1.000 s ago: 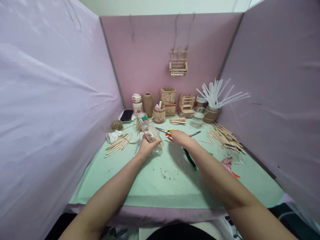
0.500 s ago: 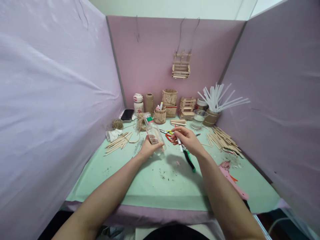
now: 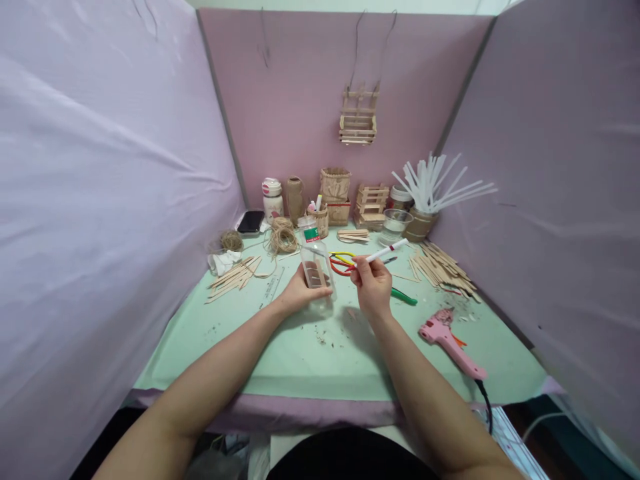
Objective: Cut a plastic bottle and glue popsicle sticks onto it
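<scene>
A clear plastic bottle (image 3: 317,257) with a green and red label stands nearly upright in my left hand (image 3: 301,292), whose fingers and thumb wrap its lower part. My fingers show through its wall. To the right, my right hand (image 3: 373,285) is closed around a white marker pen (image 3: 387,251), its white end pointing up and right. The pen's other end is near the bottle but apart from it. Behind that hand lie red-handled scissors (image 3: 341,268), a yellow handle (image 3: 342,255) and a green-handled tool (image 3: 404,297), mostly covered by the hand.
A pink glue gun (image 3: 453,343) lies at the right with its cord over the edge. Wooden sticks (image 3: 445,270) are piled behind it; more sticks (image 3: 234,279) lie left. Twine (image 3: 283,236), a water cup (image 3: 394,227) and a pot of white sticks (image 3: 421,225) stand at the back.
My right hand has turned the pen from hanging downward to pointing up and right. The bottle has become more upright in my left hand. The camera view has tipped slightly downward.
</scene>
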`<state>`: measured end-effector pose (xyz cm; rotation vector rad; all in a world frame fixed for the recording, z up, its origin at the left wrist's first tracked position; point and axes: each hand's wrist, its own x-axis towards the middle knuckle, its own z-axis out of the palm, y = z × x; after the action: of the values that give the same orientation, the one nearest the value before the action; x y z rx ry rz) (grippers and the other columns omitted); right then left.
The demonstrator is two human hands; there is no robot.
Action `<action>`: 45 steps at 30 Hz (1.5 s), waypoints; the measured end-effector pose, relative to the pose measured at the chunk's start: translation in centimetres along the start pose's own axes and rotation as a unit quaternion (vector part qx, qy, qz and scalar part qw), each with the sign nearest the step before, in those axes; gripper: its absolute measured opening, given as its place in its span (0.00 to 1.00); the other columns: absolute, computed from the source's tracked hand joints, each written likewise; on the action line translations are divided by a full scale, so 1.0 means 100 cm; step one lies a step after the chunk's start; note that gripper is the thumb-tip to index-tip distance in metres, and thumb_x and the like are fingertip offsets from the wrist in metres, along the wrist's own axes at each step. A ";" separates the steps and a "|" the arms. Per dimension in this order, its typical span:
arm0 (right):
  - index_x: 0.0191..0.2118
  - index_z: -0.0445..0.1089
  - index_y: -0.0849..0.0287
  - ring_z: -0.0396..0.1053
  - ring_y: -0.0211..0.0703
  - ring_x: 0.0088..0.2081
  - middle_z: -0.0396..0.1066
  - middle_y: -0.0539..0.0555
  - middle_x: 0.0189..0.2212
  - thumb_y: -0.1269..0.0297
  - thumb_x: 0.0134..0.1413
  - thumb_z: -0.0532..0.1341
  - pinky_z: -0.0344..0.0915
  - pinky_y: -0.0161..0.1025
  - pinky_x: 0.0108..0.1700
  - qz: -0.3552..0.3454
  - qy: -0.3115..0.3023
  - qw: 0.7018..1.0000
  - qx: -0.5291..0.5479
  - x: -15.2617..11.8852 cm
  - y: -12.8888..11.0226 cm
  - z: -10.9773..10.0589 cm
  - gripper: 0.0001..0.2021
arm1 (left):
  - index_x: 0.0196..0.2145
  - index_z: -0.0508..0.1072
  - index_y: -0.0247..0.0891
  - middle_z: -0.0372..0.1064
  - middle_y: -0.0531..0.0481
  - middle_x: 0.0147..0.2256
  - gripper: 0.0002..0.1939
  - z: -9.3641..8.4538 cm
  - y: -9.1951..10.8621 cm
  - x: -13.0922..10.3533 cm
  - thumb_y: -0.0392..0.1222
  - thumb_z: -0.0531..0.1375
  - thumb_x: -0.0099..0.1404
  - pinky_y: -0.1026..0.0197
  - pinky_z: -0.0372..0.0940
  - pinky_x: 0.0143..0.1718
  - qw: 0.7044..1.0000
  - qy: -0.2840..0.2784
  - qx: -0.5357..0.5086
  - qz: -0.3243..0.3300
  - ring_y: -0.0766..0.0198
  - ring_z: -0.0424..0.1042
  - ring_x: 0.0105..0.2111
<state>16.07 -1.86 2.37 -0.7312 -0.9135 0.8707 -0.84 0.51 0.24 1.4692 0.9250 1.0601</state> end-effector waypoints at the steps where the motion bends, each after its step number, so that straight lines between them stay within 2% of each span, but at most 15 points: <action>1: 0.32 0.72 0.58 0.56 0.31 0.19 0.62 0.43 0.16 0.47 0.50 0.68 0.50 0.32 0.21 -0.002 0.008 1.000 0.002 0.001 0.001 -0.001 0.17 | 0.45 0.63 0.38 0.73 0.47 0.40 0.35 0.000 -0.003 0.000 0.47 0.75 0.43 0.53 0.66 0.45 1.000 0.013 0.016 0.020 0.57 0.74 0.40; 3: 0.32 0.71 0.58 0.56 0.31 0.19 0.61 0.43 0.15 0.47 0.51 0.67 0.50 0.32 0.22 -0.008 0.020 1.000 0.008 0.002 0.003 -0.003 0.17 | 0.47 0.61 0.40 0.71 0.48 0.42 0.38 -0.001 -0.010 0.000 0.46 0.75 0.43 0.55 0.66 0.46 0.997 0.015 0.065 0.043 0.58 0.73 0.42; 8: 0.31 0.69 0.57 0.56 0.32 0.19 0.61 0.43 0.15 0.48 0.52 0.66 0.51 0.33 0.22 -0.028 0.030 0.999 0.015 0.002 0.004 -0.004 0.16 | 0.47 0.60 0.41 0.68 0.51 0.41 0.38 -0.001 -0.019 0.000 0.46 0.75 0.43 0.56 0.65 0.44 0.983 0.002 0.179 0.033 0.59 0.70 0.41; 18: 0.31 0.70 0.57 0.57 0.33 0.20 0.62 0.44 0.17 0.51 0.54 0.64 0.52 0.33 0.23 -0.070 0.026 0.997 -0.013 -0.011 0.001 -0.001 0.13 | 0.48 0.60 0.41 0.68 0.52 0.39 0.38 0.000 -0.015 -0.001 0.45 0.74 0.43 0.56 0.65 0.45 0.980 0.008 0.197 0.033 0.58 0.70 0.40; 28: 0.30 0.69 0.57 0.56 0.33 0.20 0.62 0.44 0.17 0.50 0.55 0.63 0.53 0.34 0.23 -0.062 0.016 0.998 -0.020 -0.011 -0.002 0.001 0.14 | 0.49 0.60 0.41 0.68 0.51 0.40 0.39 -0.001 -0.014 -0.001 0.46 0.74 0.43 0.56 0.64 0.44 0.977 0.003 0.211 0.027 0.58 0.70 0.40; 36: 0.31 0.68 0.56 0.57 0.34 0.21 0.62 0.44 0.18 0.51 0.56 0.62 0.55 0.34 0.24 -0.060 0.014 0.998 -0.027 -0.013 -0.004 0.002 0.13 | 0.48 0.60 0.42 0.69 0.52 0.39 0.38 0.000 -0.012 -0.002 0.44 0.74 0.43 0.55 0.66 0.44 0.982 0.003 0.189 0.027 0.58 0.71 0.39; 39: 0.35 0.69 0.55 0.60 0.35 0.23 0.65 0.46 0.22 0.54 0.56 0.62 0.59 0.35 0.27 -0.093 0.009 0.995 -0.047 -0.015 -0.004 0.001 0.10 | 0.45 0.61 0.41 0.70 0.51 0.40 0.36 0.000 -0.011 -0.002 0.44 0.75 0.43 0.53 0.67 0.44 0.988 0.015 0.150 0.024 0.57 0.72 0.40; 42: 0.39 0.69 0.55 0.65 0.37 0.27 0.69 0.48 0.28 0.58 0.59 0.62 0.64 0.38 0.33 -0.133 -0.004 0.986 -0.099 -0.021 -0.002 0.000 0.07 | 0.45 0.62 0.40 0.72 0.48 0.40 0.36 0.004 -0.005 -0.005 0.46 0.75 0.43 0.52 0.68 0.44 0.998 0.025 0.063 0.008 0.56 0.74 0.41; 45: 0.40 0.69 0.54 0.69 0.41 0.32 0.69 0.50 0.31 0.60 0.59 0.62 0.67 0.43 0.40 -0.190 -0.011 0.969 -0.158 -0.029 0.001 -0.001 0.06 | 0.44 0.64 0.37 0.74 0.46 0.39 0.35 0.011 0.003 -0.009 0.48 0.75 0.43 0.50 0.69 0.44 1.000 -0.002 -0.012 -0.009 0.54 0.76 0.39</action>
<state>15.13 -4.32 1.21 -0.7855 -1.1813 0.3972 -0.03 -0.69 0.35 1.4399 0.9184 1.0519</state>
